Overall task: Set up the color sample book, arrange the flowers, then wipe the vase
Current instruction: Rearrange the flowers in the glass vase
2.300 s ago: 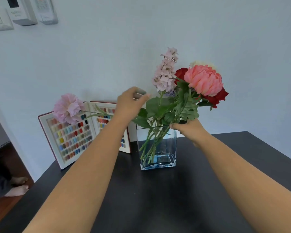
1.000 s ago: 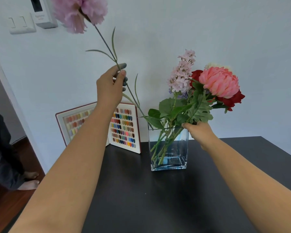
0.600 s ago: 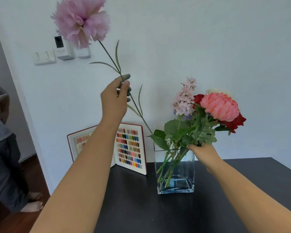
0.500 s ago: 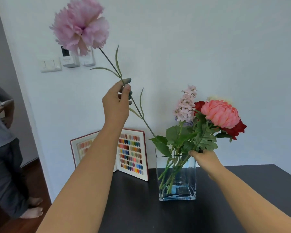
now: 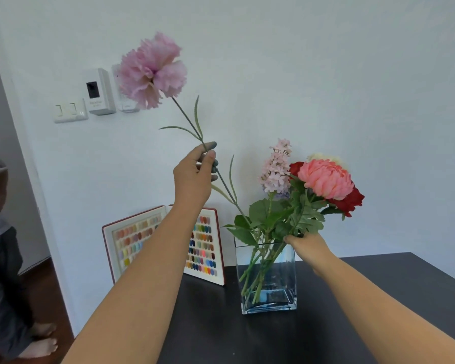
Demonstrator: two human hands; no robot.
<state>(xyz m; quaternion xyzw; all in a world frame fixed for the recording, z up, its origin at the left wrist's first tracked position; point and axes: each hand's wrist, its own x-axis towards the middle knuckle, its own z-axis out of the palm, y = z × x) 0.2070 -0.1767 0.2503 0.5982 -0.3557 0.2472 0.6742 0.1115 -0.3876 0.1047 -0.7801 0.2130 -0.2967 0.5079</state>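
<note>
The left hand [image 5: 193, 177] is raised, thumb and fingers pinched on the stem of a pale pink flower [image 5: 153, 70]; the fingertips lie behind the stem and are partly hidden. The stem slants down to the right, and its lower end is lost among the leaves at the vase mouth, so whether it sits inside cannot be told. The right hand [image 5: 309, 244] is low at the rim of the glass vase [image 5: 267, 274], fingers closed around the bunched stems, their tips buried in foliage. The vase is square, clear, upright on the dark surface [image 5: 273, 337], with green stems crossing inside. Above it stand a lilac spray [image 5: 276, 168], a coral bloom [image 5: 325, 178], red flowers [image 5: 350, 202] and a white one mostly hidden behind. The left forearm crosses the open color sample book [image 5: 208, 248], which stands against the wall left of the vase. A person [image 5: 0, 258] is cut off at the left edge.
</note>
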